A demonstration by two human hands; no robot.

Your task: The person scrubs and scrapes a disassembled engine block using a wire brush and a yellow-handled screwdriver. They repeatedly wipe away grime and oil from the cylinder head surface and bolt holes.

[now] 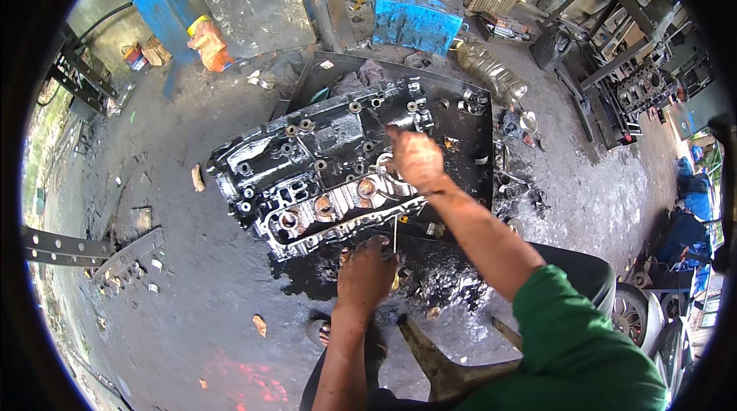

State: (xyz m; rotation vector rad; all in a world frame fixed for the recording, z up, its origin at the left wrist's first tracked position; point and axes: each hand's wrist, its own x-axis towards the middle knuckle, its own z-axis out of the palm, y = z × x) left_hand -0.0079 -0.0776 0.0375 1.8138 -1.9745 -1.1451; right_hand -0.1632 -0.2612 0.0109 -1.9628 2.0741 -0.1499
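A black, oil-wet engine cylinder head point(338, 142) lies at a slant in front of me, with round bores along its near side. My right hand point(418, 159) is closed over its right part, fingers curled and hidden; what they grip, if anything, does not show. Below the near edge, my left hand point(367, 273) has its fingers bent around a thin, light metal rod point(395, 234) that stands upright against that edge. A bit of yellow shows beside this hand, but whether it belongs to the rod is unclear.
Under the cylinder head's right side lies a dark metal tray point(476, 173) with small parts. Behind it stand a blue tank point(418, 15) and a large plastic bottle point(491, 69). An engine block point(645, 88) sits at the right. A perforated metal bar point(69, 248) juts in from the left.
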